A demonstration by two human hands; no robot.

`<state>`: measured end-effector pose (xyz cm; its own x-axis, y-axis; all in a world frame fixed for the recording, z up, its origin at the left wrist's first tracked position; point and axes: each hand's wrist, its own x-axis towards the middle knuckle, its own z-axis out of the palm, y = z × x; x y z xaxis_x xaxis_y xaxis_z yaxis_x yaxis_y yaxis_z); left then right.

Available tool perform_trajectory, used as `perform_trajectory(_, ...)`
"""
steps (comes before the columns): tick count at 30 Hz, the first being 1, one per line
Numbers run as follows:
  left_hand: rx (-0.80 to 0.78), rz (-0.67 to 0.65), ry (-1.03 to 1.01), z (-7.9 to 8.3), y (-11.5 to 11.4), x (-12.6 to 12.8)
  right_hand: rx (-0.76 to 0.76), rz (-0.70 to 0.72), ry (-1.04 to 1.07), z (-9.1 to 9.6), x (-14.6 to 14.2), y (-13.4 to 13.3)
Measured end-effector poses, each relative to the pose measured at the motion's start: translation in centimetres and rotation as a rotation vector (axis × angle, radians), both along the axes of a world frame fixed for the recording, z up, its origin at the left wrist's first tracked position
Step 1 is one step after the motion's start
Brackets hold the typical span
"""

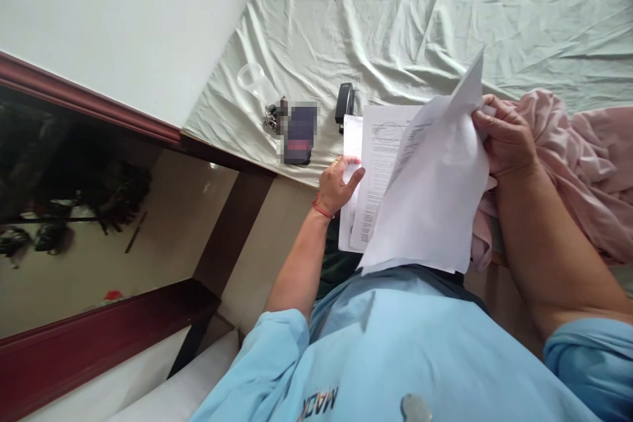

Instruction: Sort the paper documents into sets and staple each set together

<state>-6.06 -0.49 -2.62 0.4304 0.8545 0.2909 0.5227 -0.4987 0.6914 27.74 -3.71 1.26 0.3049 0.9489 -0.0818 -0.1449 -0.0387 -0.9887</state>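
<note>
My right hand (507, 135) pinches the upper right part of a white sheet of paper (430, 184), which is lifted and curls up over the pages below. Printed text covers the page underneath (378, 165), partly hidden by the raised sheet. At the left edge of the stack of papers (352, 138), my left hand (340, 181) grips the pages, its thumb over the top. A ring and a red wrist string are on this hand. The stack lies over my lap against the bed's edge.
Just beyond the papers, a black stapler (345, 104) lies on the pale green bedsheet (395, 26). Left of it are a phone (298, 135), keys (273, 117) and a clear plastic cup (257, 81) on its side. Pink cloth (573, 158) is bunched at right. A red-framed mirror-like panel (123, 224) stands left.
</note>
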Motion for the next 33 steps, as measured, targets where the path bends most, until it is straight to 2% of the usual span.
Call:
perform_trajectory(11, -0.009, -0.054, 0.001, 0.5, -0.4, -0.2, 0.114, 0.047, 0.185, -0.6, 0.1, 0.2)
perform_trajectory(19, -0.024, 0.008, 0.086, 0.0, -0.1, 0.1, 0.152, 0.038, 0.279, -0.5, -0.3, 0.2)
perform_trajectory(25, -0.066, 0.03, -0.044, 0.3, 0.0, -0.4, 0.226, -0.031, 0.328, -0.8, -0.3, 0.5)
perform_trajectory(30, -0.146, 0.119, -0.122, -0.6, 0.3, -0.9, 0.338, -0.112, 0.393, -1.3, 0.4, 0.8)
perform_trajectory(33, -0.118, 0.158, -0.133, -1.1, 0.5, -1.1, 0.359, -0.12, 0.427, -1.6, 0.8, 1.1)
